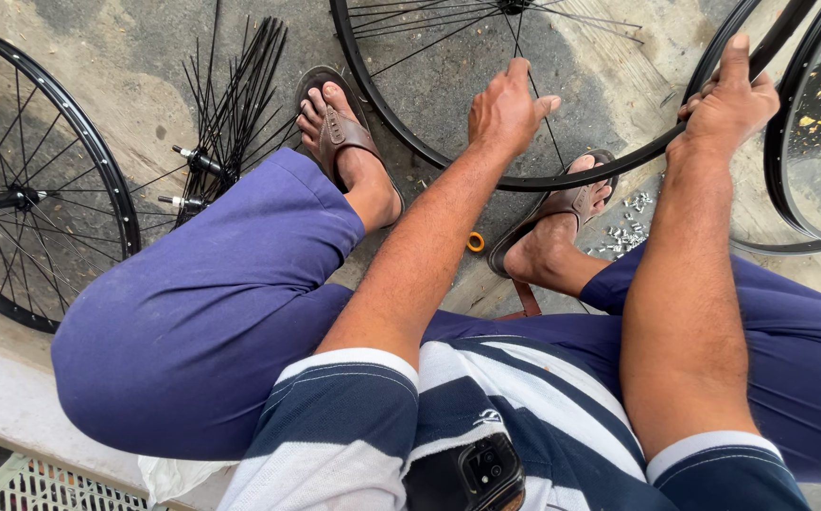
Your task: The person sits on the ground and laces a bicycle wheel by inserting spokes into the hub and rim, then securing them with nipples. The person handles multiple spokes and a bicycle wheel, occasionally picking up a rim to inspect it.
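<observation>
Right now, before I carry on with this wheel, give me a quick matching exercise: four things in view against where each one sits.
Things:
1. left hand
2. right hand
3. finished wheel
4. small yellow ring

Places:
A. on the ground between the two feet
B. lying at the far left
C. gripping the black rim at the right
D. at the spokes inside the rim

Pairs: 1-D, 2-C, 3-B, 4-A

We sit with the black spoked bicycle wheel rim (486, 161) on the concrete floor (127, 85) before us, between our sandalled feet. A second spoked wheel (23, 199) lies left; a loose spoke bundle (231, 104) sits between them; small metal nipples (626, 232) lie right.
</observation>
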